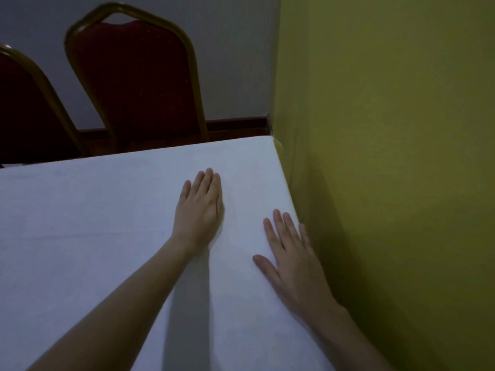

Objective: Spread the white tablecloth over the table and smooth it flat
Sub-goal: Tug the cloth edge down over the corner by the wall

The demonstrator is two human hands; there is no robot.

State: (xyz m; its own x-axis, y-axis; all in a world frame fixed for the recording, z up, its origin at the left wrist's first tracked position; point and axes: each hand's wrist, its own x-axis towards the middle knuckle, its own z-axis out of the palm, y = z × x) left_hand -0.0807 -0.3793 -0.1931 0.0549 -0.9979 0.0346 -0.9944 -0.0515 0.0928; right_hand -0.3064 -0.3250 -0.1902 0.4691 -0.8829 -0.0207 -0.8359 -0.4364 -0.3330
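Both hands flat on tablecloth (80, 223); left hand (199, 210) farther, right hand (290, 259) nr edge.

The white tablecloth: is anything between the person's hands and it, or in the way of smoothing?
Nothing visible. The left hand and right hand both lie flat, directly on the tablecloth, and no object sits on the cloth around them. The yellow wall only borders its right edge.

Dim, soft-focus view; arm shadows fall on cloth (80, 236).
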